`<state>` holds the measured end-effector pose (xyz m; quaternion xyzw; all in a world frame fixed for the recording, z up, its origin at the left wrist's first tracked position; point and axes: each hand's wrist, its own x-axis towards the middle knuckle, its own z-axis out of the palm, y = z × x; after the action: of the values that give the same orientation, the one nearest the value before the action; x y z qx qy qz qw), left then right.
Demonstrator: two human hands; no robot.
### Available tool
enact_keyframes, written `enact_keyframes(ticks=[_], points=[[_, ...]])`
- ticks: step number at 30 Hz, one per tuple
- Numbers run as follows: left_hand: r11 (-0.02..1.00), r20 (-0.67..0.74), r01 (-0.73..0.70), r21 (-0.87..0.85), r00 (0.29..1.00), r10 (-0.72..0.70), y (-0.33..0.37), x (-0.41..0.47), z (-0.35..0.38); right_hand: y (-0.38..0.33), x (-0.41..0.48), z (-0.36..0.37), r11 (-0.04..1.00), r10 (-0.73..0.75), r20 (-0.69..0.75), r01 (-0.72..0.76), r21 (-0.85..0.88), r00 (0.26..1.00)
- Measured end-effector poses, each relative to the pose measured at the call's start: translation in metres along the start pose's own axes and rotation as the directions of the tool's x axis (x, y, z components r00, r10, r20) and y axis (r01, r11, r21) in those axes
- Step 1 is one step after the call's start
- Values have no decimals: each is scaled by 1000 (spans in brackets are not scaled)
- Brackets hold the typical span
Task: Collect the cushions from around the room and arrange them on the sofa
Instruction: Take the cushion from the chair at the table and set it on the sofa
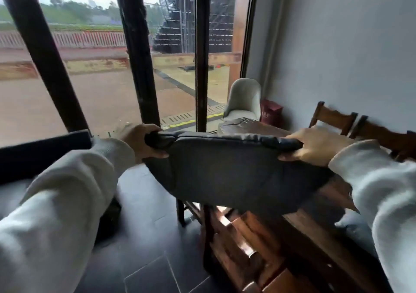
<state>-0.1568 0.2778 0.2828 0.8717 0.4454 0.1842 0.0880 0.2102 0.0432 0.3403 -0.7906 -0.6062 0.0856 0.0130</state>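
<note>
A flat dark grey cushion (236, 171) hangs in the air in front of me, held by its top edge. My left hand (138, 141) grips its upper left corner and my right hand (315, 146) grips its upper right corner. Both arms wear pale grey sleeves. The cushion hangs over a wooden chair (236, 243) and hides most of its seat. At the far left, a dark sofa edge (42, 153) shows behind my left sleeve; most of it is hidden.
A wooden table (319, 236) stands on the right with wooden chairs (333, 118) along the wall. A pale upholstered chair (244, 100) and a red box (271, 112) stand in the corner. Glass doors (175, 67) fill the far side. Dark tiled floor (146, 236) lies below.
</note>
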Motion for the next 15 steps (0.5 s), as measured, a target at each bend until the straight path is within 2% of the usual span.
enact_keyframes(ticks=[2,4,6,8,13,15], points=[[991,-178,64,-118,980,-84,-70,-21,-41,-65,30,-33,997,-74,-31,74,0,997],[931,-308,135,-340,919,-246,-143,-49,-74,-130,55,-61,985,-167,-50,169,33,985],[814,-271,221,-537,869,-414,-208,-77,-99,-187,75,-82,972,-222,-71,227,67,972],[726,-171,283,-627,859,-483,-259,-105,-114,-240,93,-97,959,-259,-58,264,106,964],[608,-82,220,-763,900,-428,-336,-143,-141,-353,143,-103,910,-376,-48,378,168,925],[557,-91,201,-806,887,-452,-364,-156,-147,-393,164,-95,890,-416,-17,411,196,909]])
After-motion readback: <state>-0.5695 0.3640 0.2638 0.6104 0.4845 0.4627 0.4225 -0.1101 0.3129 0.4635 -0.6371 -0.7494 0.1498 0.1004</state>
